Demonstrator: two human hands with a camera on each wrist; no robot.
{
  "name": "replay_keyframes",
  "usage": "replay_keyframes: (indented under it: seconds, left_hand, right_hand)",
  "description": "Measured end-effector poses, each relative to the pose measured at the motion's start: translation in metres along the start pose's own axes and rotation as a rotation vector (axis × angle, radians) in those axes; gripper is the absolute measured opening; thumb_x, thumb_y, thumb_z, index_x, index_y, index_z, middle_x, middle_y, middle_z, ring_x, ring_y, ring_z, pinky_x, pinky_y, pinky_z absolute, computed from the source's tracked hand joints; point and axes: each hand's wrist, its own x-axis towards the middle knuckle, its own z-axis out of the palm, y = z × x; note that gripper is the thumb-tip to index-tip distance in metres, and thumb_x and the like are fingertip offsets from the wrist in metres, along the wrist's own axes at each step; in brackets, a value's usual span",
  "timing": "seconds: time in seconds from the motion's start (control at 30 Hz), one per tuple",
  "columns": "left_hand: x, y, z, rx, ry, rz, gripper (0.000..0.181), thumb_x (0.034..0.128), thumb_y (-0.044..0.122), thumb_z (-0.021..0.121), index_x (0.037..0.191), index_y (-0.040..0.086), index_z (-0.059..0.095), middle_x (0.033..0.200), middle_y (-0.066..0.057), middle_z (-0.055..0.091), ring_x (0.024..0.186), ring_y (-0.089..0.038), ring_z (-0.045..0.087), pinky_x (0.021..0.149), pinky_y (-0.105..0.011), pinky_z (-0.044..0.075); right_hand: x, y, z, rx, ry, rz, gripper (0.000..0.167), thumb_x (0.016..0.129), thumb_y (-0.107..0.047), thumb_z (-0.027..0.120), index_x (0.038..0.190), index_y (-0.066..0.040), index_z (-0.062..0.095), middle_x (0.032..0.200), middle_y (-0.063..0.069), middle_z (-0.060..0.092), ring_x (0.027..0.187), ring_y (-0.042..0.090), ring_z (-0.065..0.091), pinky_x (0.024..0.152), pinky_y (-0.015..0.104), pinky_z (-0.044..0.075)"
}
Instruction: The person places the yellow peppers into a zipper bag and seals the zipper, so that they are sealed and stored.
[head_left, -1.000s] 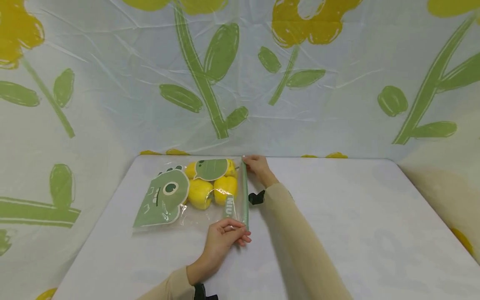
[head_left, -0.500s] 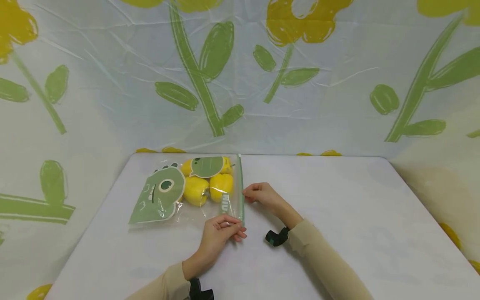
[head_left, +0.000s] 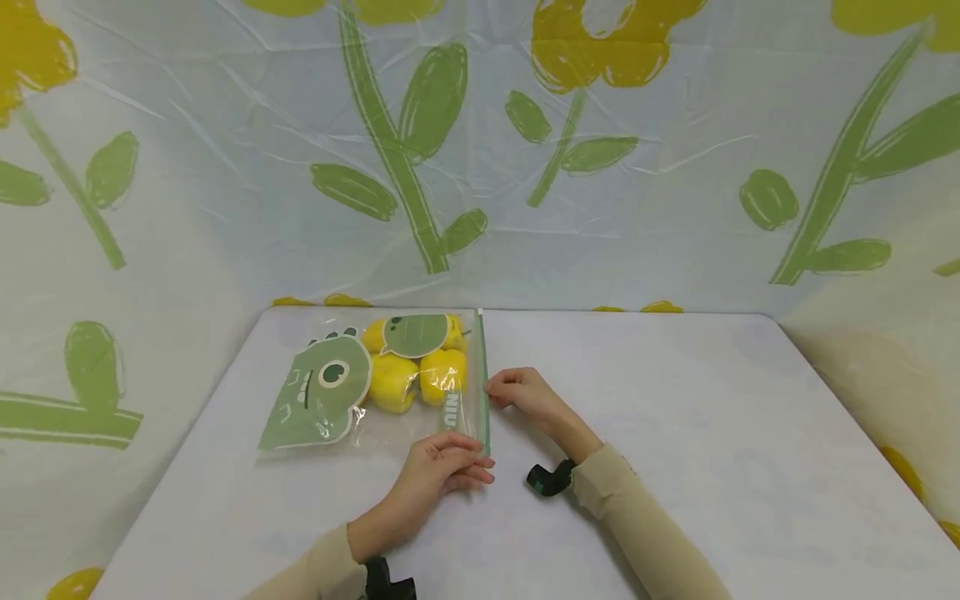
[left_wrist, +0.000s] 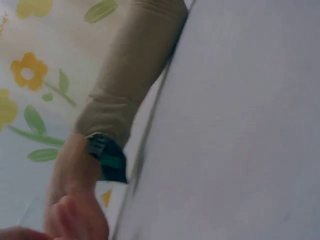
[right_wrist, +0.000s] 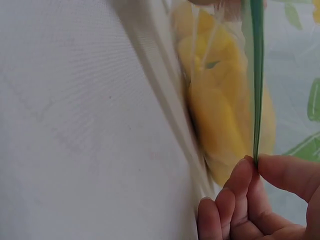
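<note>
A clear zip bag (head_left: 318,408) with a green monster print lies on the table, its green zip strip (head_left: 482,358) on the right side. Several yellow bell peppers (head_left: 393,383) show through the plastic; the print covers part of one. My left hand (head_left: 420,492) pinches the bag's near right corner. Partway along the strip, my right hand (head_left: 528,396) pinches the zip between thumb and index finger. In the right wrist view, the thumb and fingers (right_wrist: 242,175) meet on the zip strip (right_wrist: 257,90). Left fingertips look blurred in the left wrist view.
The white table (head_left: 675,433) meets a flower-printed cloth wall (head_left: 637,225) at the back, with more cloth at both sides. A black wrist camera (head_left: 550,479) sits at the right wrist, another black device (head_left: 390,581) at the left.
My right hand has come from the strip's far end toward me, to about its middle, then stays there. My left hand keeps to the near corner.
</note>
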Motion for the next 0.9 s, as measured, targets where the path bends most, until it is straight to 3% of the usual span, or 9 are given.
replay_keyframes:
  seconds: [0.1, 0.17, 0.23, 0.37, 0.47, 0.53, 0.6, 0.73, 0.9]
  left_hand:
    - [-0.016, 0.030, -0.022, 0.125, -0.164, -0.073, 0.036, 0.1004, 0.013, 0.053, 0.129, -0.008, 0.049, 0.101, -0.022, 0.071, 0.085, -0.028, 0.073, 0.074, -0.036, 0.057]
    - [-0.026, 0.055, -0.043, 0.273, -0.233, -0.007, 0.037, 0.1017, 0.013, 0.051, 0.133, -0.007, 0.047, 0.098, -0.024, 0.071, 0.081, -0.032, 0.072, 0.069, -0.039, 0.058]
    - [-0.035, 0.082, -0.068, 0.447, -0.219, 0.122, 0.035, 0.1024, 0.012, 0.050, 0.132, -0.007, 0.048, 0.094, -0.023, 0.072, 0.076, -0.033, 0.071, 0.065, -0.040, 0.057]
    - [-0.043, 0.123, -0.128, 0.809, 0.035, 0.378, 0.027, 0.1014, 0.008, 0.051, 0.125, -0.003, 0.055, 0.083, -0.019, 0.070, 0.064, -0.030, 0.064, 0.055, -0.037, 0.053]
    - [-0.041, 0.137, -0.172, 1.130, 0.273, 0.390, 0.029, 0.1010, 0.013, 0.053, 0.127, 0.001, 0.056, 0.086, -0.018, 0.067, 0.064, -0.026, 0.060, 0.053, -0.035, 0.048]
    - [-0.037, 0.138, -0.197, 1.283, 0.334, 0.310, 0.036, 0.1016, 0.019, 0.052, 0.134, 0.003, 0.052, 0.095, -0.022, 0.065, 0.072, -0.027, 0.062, 0.057, -0.036, 0.046]
    - [-0.030, 0.136, -0.217, 1.251, 0.275, 0.197, 0.047, 0.1033, 0.025, 0.049, 0.145, 0.004, 0.041, 0.107, -0.028, 0.060, 0.080, -0.030, 0.060, 0.059, -0.038, 0.048]
    - [-0.018, 0.124, -0.244, 0.943, 0.152, 0.047, 0.058, 0.1044, 0.031, 0.048, 0.155, 0.013, 0.026, 0.123, -0.027, 0.053, 0.092, -0.025, 0.059, 0.070, -0.039, 0.052]
    - [-0.005, 0.110, -0.251, 0.755, 0.138, 0.092, 0.057, 0.1007, 0.025, 0.058, 0.152, 0.019, 0.035, 0.102, -0.005, 0.063, 0.089, -0.008, 0.056, 0.075, -0.028, 0.048]
  right_hand:
    - [0.001, 0.001, 0.000, 0.004, -0.020, 0.004, 0.019, 0.091, -0.015, 0.064, 0.093, 0.002, 0.072, 0.081, -0.001, 0.067, 0.077, 0.015, 0.058, 0.074, 0.029, 0.044]
    - [0.002, 0.000, -0.001, 0.012, -0.039, 0.012, 0.020, 0.092, -0.014, 0.063, 0.096, 0.003, 0.071, 0.082, 0.000, 0.067, 0.077, 0.016, 0.059, 0.074, 0.028, 0.045]
    - [0.004, -0.001, -0.003, 0.031, -0.056, 0.025, 0.021, 0.094, -0.014, 0.062, 0.098, 0.005, 0.071, 0.083, 0.002, 0.067, 0.077, 0.016, 0.059, 0.074, 0.028, 0.047]
    - [0.013, -0.007, -0.006, 0.078, -0.082, 0.052, 0.023, 0.097, -0.014, 0.061, 0.102, 0.007, 0.068, 0.083, 0.007, 0.066, 0.075, 0.018, 0.060, 0.075, 0.028, 0.052]
    - [0.022, -0.010, -0.005, 0.098, -0.086, 0.069, 0.024, 0.097, -0.015, 0.062, 0.103, 0.007, 0.068, 0.081, 0.008, 0.065, 0.072, 0.018, 0.061, 0.074, 0.028, 0.055]
    - [0.026, -0.011, -0.004, 0.109, -0.070, 0.082, 0.022, 0.096, -0.015, 0.063, 0.100, 0.006, 0.067, 0.078, 0.008, 0.063, 0.069, 0.017, 0.060, 0.072, 0.028, 0.056]
    - [0.030, -0.012, -0.003, 0.119, -0.050, 0.090, 0.019, 0.095, -0.013, 0.063, 0.097, 0.005, 0.067, 0.076, 0.007, 0.062, 0.066, 0.016, 0.059, 0.070, 0.028, 0.056]
    - [0.033, -0.012, -0.001, 0.133, -0.017, 0.101, 0.013, 0.092, -0.008, 0.065, 0.091, 0.005, 0.066, 0.072, 0.006, 0.060, 0.063, 0.015, 0.058, 0.066, 0.026, 0.055]
    - [0.031, -0.011, -0.006, 0.142, 0.013, 0.095, 0.011, 0.090, -0.005, 0.066, 0.088, 0.005, 0.067, 0.070, 0.004, 0.061, 0.062, 0.015, 0.059, 0.065, 0.027, 0.055]
